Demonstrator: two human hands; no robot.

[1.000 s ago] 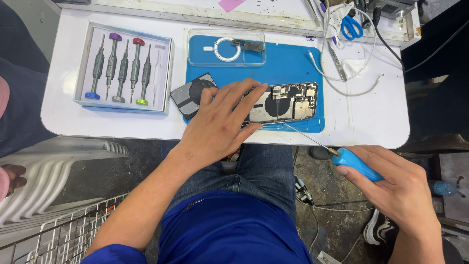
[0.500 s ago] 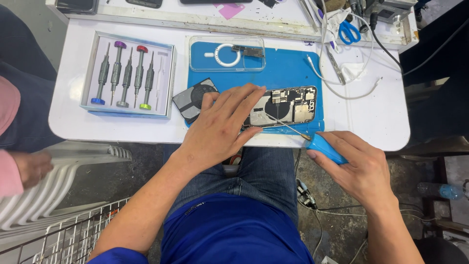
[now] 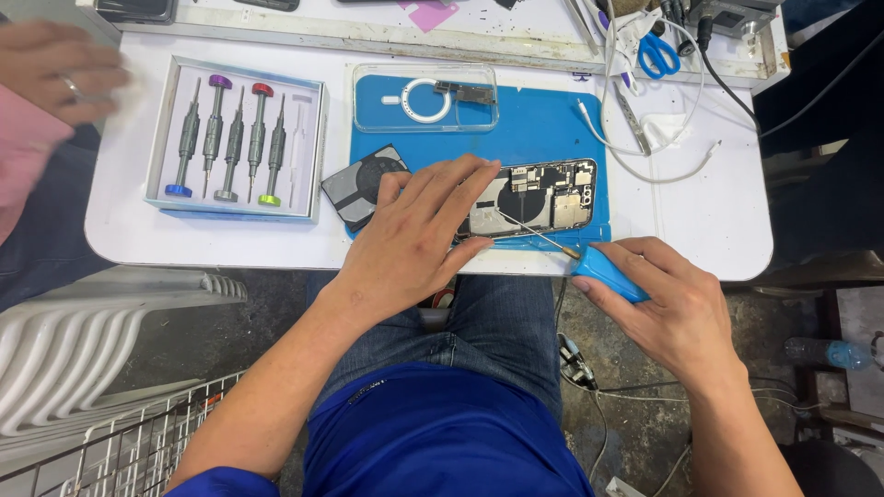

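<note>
Now, from the head camera, we press our left hand (image 3: 419, 235) flat on the opened smartphone (image 3: 543, 198), fingers spread over its left half and holding nothing, only pinning it down. The phone lies lengthwise on the blue work mat (image 3: 552, 124) near the front edge of the white table (image 3: 700, 221), its boards and shields exposed. Our right hand (image 3: 672, 308) is closed around the blue handle of a precision screwdriver (image 3: 589, 262), whose thin shaft slants up and left so that its tip sits over the middle of the phone's interior.

A second ago that hand hung low and well off the table edge with the tip short of the phone; half a second ago it had risen to the rim. Since then the tip has reached inside the housing, so we judge the driver is being set on a screw, though the screw itself is too small to see.

Just beside our left hand a dark round-coiled part (image 3: 364, 184) rests at the mat's corner. Farther left sits the screwdriver set tray (image 3: 235, 138), and behind the phone a clear phone case (image 3: 424, 97). Blue scissors (image 3: 658, 55) lie at the back. Another person's hand (image 3: 60, 78) shows blurred at upper left.
</note>
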